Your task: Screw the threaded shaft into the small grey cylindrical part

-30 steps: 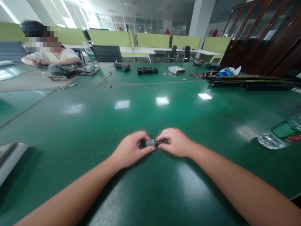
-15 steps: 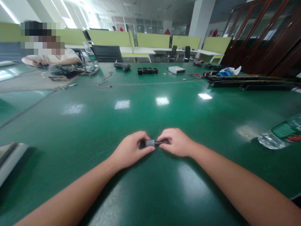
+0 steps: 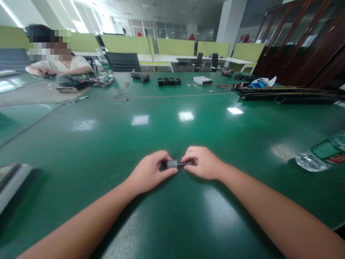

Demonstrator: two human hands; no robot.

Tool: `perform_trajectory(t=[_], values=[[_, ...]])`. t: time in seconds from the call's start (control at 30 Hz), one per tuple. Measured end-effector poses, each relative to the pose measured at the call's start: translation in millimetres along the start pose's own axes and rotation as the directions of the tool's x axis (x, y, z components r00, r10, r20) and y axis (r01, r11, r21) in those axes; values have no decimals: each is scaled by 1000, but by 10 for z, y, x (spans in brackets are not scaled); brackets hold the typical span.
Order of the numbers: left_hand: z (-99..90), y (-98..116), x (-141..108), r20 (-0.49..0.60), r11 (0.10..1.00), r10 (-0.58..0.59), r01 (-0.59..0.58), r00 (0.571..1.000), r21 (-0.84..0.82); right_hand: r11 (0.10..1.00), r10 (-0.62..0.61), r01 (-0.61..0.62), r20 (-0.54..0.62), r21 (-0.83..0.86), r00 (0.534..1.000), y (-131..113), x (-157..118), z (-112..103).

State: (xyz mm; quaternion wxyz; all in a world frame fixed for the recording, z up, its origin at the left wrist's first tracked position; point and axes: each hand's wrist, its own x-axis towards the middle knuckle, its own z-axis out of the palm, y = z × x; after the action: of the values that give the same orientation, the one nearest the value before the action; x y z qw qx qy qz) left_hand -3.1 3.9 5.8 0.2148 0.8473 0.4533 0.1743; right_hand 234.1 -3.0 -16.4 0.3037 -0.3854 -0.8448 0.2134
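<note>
My left hand (image 3: 153, 169) is closed around a small grey cylinder (image 3: 171, 164), thumb at its near side and fingers at its far side. From the cylinder's right end runs a thin dark ridged shaft (image 3: 183, 164). My right hand (image 3: 203, 163) pinches that shaft between thumb and fingers, which cover its far end. Both hands are low over the green tabletop (image 3: 172, 136), with the piece lying level between them. What kind of part it is I cannot make out.
A plastic bottle (image 3: 323, 154) lies on its side at the right. A pale-edged flat object (image 3: 16, 180) is at the left edge. Across the table are black blocks (image 3: 169, 81), a white box (image 3: 202, 80), dark strips (image 3: 291, 94) and a seated person (image 3: 70, 64) among electronic parts.
The fingertips of my right hand have shifted very slightly to the right along the shaft. My left hand and the cylinder look unmoved. Across the table, the person's head has moved a little.
</note>
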Motion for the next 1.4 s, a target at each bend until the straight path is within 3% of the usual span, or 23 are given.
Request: perform_trajectory(t=[1.4], values=[[14, -12, -3, -5, 1000, 0, 0, 1000, 11, 994, 33, -33, -8, -106, 999, 48, -29, -93]])
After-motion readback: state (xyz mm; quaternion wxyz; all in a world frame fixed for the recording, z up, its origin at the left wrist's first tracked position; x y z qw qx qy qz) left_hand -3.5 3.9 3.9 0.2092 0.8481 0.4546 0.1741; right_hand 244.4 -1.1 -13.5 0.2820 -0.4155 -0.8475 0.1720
